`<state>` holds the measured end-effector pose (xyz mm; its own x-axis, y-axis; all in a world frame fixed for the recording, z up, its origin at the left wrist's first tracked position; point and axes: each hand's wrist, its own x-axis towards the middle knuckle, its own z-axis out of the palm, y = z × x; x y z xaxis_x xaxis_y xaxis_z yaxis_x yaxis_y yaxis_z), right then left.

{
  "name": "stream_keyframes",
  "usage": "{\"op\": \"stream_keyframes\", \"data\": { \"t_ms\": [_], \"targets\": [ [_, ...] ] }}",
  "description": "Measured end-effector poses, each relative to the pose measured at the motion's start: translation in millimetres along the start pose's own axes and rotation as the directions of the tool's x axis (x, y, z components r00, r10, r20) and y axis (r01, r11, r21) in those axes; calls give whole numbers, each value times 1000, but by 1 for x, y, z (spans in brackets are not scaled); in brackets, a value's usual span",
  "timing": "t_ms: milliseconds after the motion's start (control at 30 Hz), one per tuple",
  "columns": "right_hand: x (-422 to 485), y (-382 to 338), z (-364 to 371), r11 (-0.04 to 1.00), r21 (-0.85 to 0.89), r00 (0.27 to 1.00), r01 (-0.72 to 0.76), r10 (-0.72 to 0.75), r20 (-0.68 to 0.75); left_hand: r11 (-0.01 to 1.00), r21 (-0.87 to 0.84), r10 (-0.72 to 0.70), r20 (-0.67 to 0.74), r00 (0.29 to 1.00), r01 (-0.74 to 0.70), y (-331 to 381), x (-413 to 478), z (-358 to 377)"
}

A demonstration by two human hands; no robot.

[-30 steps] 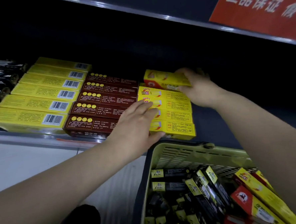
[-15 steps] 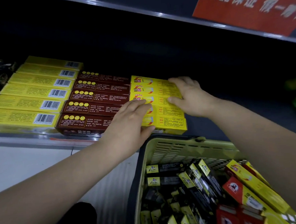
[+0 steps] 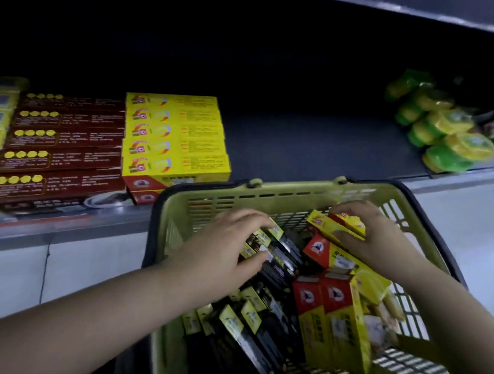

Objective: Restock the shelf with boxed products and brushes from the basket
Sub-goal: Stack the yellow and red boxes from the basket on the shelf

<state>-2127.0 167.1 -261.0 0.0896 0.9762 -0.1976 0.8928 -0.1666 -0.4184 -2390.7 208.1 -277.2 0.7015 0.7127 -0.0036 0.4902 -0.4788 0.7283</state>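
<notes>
- I saw the right hand [image 3: 370, 237] holding a yellow-and-red box [image 3: 336, 224]. Its fingers curled over the box's far edge and its thumb pressed the near face, so the grip was narrow.
- More yellow-and-red boxes [image 3: 334, 305] stood on end just below and nearer than that grip, inside the basket [image 3: 269, 189].
- The left hand [image 3: 224, 257] lay on the black brush packs [image 3: 282, 257], with bent fingers and thumb touching them. I could not tell whether it gripped one.
- More brush packs [image 3: 243, 331] lay nearer than the left hand, packed side by side.
- Beyond both hands, past the basket's far rim, the shelf [image 3: 309, 145] held stacked yellow boxes [image 3: 176, 139] up and left of the left hand.
- Maroon boxes [image 3: 62, 157] touched that stack on its left.
- Green-and-yellow round packs [image 3: 445, 134] sat well up and right of the right hand.
</notes>
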Motion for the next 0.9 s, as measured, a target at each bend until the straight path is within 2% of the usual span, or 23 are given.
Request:
{"op": "stream_keyframes", "data": {
  "t_ms": [133, 267, 333, 467, 567, 633, 733, 833, 900],
  "targets": [
    [2, 32, 16, 968, -174, 983, -178, 182, 9, 999, -29, -35, 76, 996, 38, -3, 0, 17],
    [6, 42, 30, 916, -384, 990, -120, 138, 19, 993, -38, -101, 138, 985, 108, -10, 1, 25],
    [5, 44, 35, 881, -457, 992, -122, 128, -20, 992, -36, -117, 146, 982, 124, -11, 2, 28],
    [0, 46, 40, 876, -449, 984, -177, 144, -106, 981, -86, -160, 161, 974, 176, -12, 2, 31],
    [-7, 41, 29, 919, -302, 963, -252, 210, -167, 918, -232, -274, 214, 938, 321, -13, 2, 34],
    [-13, 25, 19, 958, -162, 954, -239, 200, -223, 781, -437, -356, 277, 893, 447, -14, 4, 33],
    [-26, -19, 15, 997, 0, 969, -80, 77, -235, 428, -715, -413, 389, 823, 553, -9, 6, 28],
    [-43, -61, 32, 997, 49, 995, 60, -56, -86, 94, -842, -395, 458, 796, 531, -6, 7, 30],
    [-49, -72, 42, 989, 109, 995, 103, -104, 8, -32, -859, -412, 477, 777, 511, -7, 8, 31]
  ]
}}
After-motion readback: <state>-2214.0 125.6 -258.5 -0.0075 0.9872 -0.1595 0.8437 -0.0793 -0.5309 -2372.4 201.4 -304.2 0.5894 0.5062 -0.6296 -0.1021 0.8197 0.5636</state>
